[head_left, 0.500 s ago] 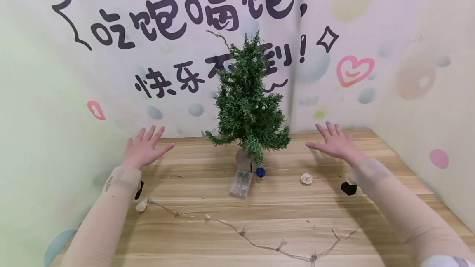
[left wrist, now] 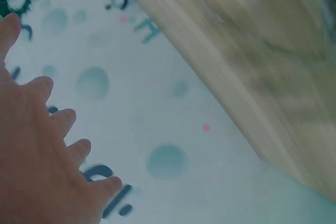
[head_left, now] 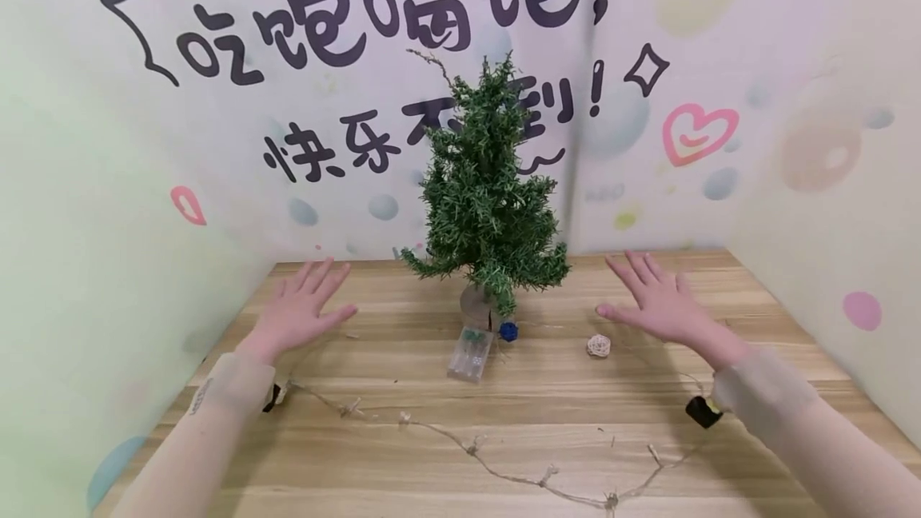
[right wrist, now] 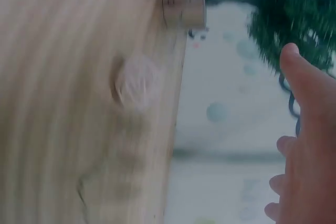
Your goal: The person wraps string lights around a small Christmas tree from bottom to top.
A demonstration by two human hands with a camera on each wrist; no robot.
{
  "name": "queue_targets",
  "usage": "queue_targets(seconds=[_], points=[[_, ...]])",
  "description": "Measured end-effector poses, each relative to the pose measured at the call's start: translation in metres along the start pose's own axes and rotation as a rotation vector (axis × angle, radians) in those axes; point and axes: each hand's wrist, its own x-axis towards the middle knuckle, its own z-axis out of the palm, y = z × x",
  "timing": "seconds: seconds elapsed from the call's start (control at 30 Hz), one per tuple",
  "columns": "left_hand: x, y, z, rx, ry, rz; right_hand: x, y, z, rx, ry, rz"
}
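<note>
My left hand (head_left: 302, 310) hovers over the table's left side, its fingers spread and nothing in them. On the other side my right hand (head_left: 662, 306) is held out the same way, also holding nothing. Between them stands a small green artificial Christmas tree (head_left: 489, 190) on a round wooden base (head_left: 473, 306). A clear battery box (head_left: 471, 354) lies in front of the base, beside a blue woven ball (head_left: 508, 332). Nearest my right hand is a whitish woven ball (head_left: 598, 346), blurred in the right wrist view. A light string (head_left: 489, 468) curves across the front.
The wooden table (head_left: 360, 474) ends at a printed backdrop (head_left: 345, 206) behind the tree, with side walls left and right. A thin twig-like end (head_left: 429, 60) sticks out near the treetop. Under the right sleeve is a black piece (head_left: 703, 412).
Both hands have drawn back slightly toward me, the left also inward. The head view has shifted a little. Tree, box and coloured balls stay where they were on the table.
</note>
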Motion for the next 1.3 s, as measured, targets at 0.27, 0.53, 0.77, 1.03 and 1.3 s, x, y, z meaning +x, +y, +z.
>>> queue_targets(seconds=[0.27, 0.53, 0.77, 1.03, 1.3], points=[[-0.024, 0.062, 0.011, 0.001, -0.046, 0.171, -0.041, -0.049, 0.027, 0.038, 0.009, -0.149], [-0.043, 0.123, 0.022, -0.024, -0.061, 0.352, -0.069, -0.096, 0.044, 0.036, -0.017, -0.313], [-0.052, 0.160, 0.030, 0.008, -0.061, 0.481, -0.084, -0.125, 0.048, 0.022, -0.123, -0.412], [-0.065, 0.178, 0.040, -0.016, -0.131, 0.523, -0.096, -0.133, 0.061, 0.017, -0.210, -0.516], [-0.068, 0.182, 0.043, -0.040, -0.202, 0.587, -0.095, -0.128, 0.063, 0.031, -0.242, -0.536]])
